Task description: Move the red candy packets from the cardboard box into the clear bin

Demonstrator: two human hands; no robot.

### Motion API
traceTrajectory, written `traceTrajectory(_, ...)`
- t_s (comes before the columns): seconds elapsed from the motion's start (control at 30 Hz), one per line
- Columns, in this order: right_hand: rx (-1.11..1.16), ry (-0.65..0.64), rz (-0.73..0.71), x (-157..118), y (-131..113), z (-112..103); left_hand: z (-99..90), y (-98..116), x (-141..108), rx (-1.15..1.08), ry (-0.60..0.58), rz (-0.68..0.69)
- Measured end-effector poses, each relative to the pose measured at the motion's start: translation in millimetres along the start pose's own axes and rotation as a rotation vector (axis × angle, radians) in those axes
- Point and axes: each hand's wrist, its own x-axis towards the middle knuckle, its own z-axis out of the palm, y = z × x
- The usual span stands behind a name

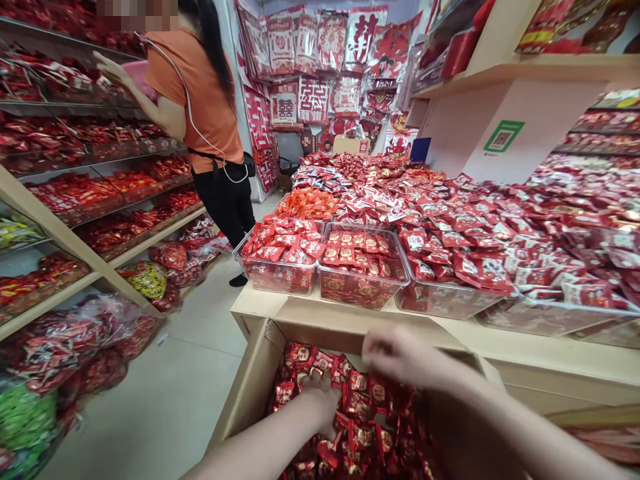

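Below me a cardboard box [240, 393] stands with its flaps up, holding many small red wrapped candies [363, 437] with gold print. My left hand [320, 400] reaches down into it, palm down, its fingers spread and resting among the candies; the fingertips are partly hidden between the wrappers. Above the far right part of the box is my right hand [395, 357], smeared by motion. Its fingers look bent, but whether they hold anything is not visible. Just beyond the box, a clear plastic bin [363, 287] is part filled with similar red and gold candies.
More clear bins [280, 277] heaped with red packets line the counter [320, 310]. A person in an orange top [200, 93] stands at the left shelves [115, 257]. Bagged goods [85, 340] lie on the floor [185, 373]. A pillar with a green code sign [504, 137] rises at right.
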Motion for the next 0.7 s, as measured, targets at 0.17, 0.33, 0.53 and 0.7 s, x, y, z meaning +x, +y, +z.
traceTrajectory(0.17, -0.271, -0.278, 0.387, -7, 59, 99, 10.1, 2, 13, -0.006, -0.036, -0.042)
traceTrajectory(0.33, -0.379, -0.304, 0.436, -6, 82, 148, 11.2, 1, 4, 0.05, -0.128, 0.084)
traceTrajectory(0.53, -0.153, -0.175, 0.374, -14, 81, 154, 10.9, 0, 3, 0.02, -0.19, 0.188)
traceTrajectory(0.7, -0.076, -0.125, 0.333, -13, 76, 146, 7.0, -3, 9, -0.234, -0.076, 0.109)
